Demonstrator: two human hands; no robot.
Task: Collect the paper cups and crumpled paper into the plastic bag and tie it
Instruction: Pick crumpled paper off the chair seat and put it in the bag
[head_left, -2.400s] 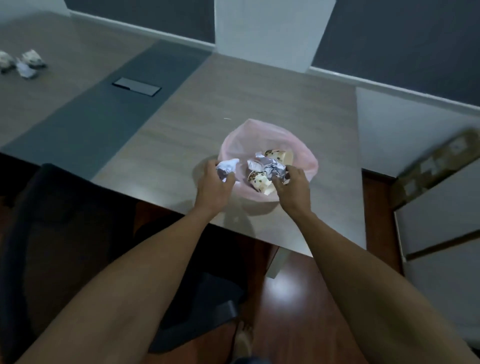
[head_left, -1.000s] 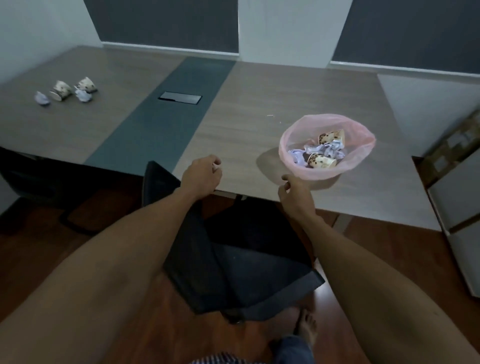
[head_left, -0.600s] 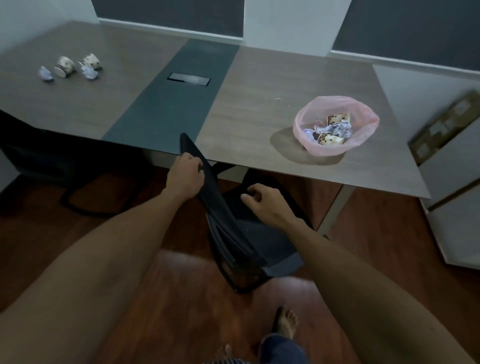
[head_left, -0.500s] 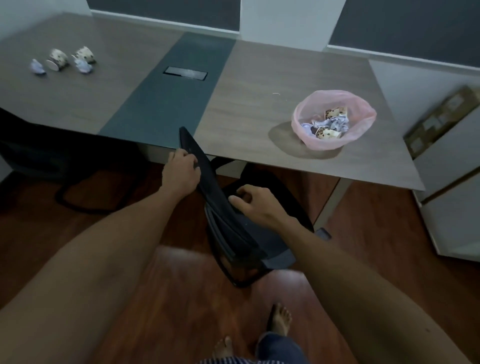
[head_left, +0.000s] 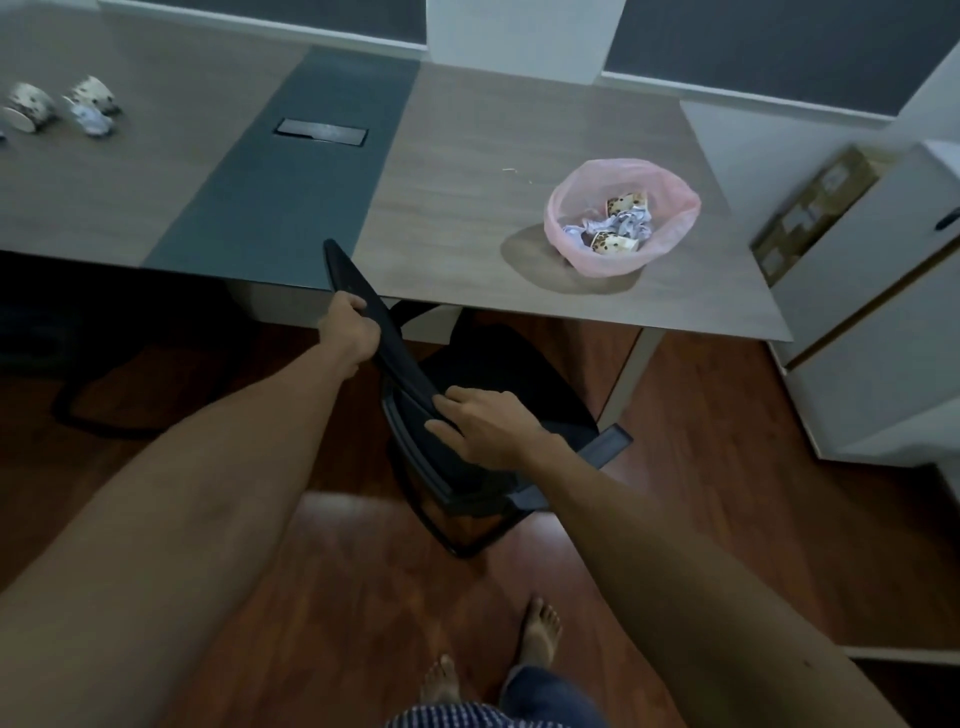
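Observation:
A pink plastic bag (head_left: 670, 228) stands open on the right part of the table, with spotted paper cups (head_left: 610, 242) and crumpled paper (head_left: 626, 224) inside it. At the far left of the table lie two more spotted paper cups (head_left: 26, 106) and a crumpled paper ball (head_left: 93, 120). My left hand (head_left: 348, 332) grips the top edge of a black chair's backrest (head_left: 384, 332). Lower on the same backrest, my right hand (head_left: 488, 426) grips the edge. Both hands are well in front of the table and away from the bag.
The black chair's seat (head_left: 509, 374) is partly under the wooden table (head_left: 457, 197). A grey strip with a cable hatch (head_left: 322, 131) runs across the table. A white cabinet (head_left: 878, 332) with a cardboard box (head_left: 815, 208) stands at right. My bare feet (head_left: 540, 631) are on the wooden floor.
My hands left the bag and took hold of the chair's backrest. I stepped back from the table; in the last half second the right hand slid onto the backrest's edge.

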